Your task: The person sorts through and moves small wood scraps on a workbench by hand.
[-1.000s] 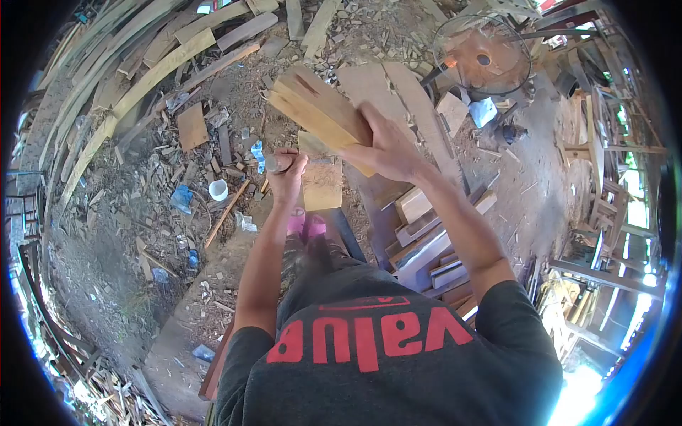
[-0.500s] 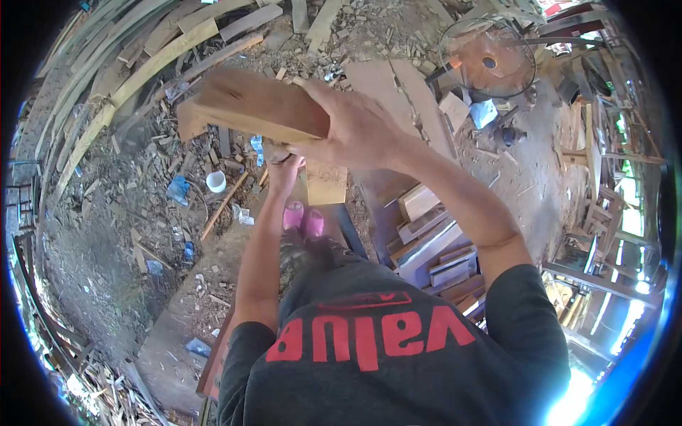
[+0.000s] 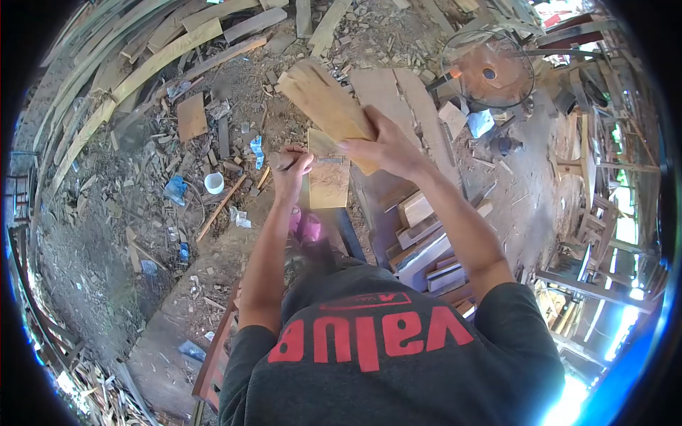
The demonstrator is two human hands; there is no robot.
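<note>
My right hand (image 3: pixel 387 145) grips one end of a thick, pale wooden block (image 3: pixel 327 103), with the thumb on its near face. The block is tilted and its far end points up and left. My left hand (image 3: pixel 291 170) is closed around a slim object with a dark tip, whose kind I cannot make out. Just right of that hand is a flat wooden piece (image 3: pixel 329 186) with dark marks on its surface, above my pink footwear (image 3: pixel 310 227). The block's lower end overlaps this piece in view.
Cut wooden pieces (image 3: pixel 433 245) are stacked at my right. A caged fan (image 3: pixel 488 71) stands at the upper right. A white cup (image 3: pixel 214 183), blue plastic scraps (image 3: pixel 175 190) and wood chips litter the left ground. Long planks (image 3: pixel 167 64) lie at the upper left.
The wooden block has turned in my right hand, lowering and swinging to the right. My left hand has come out from beneath it, and the flat piece shows more fully.
</note>
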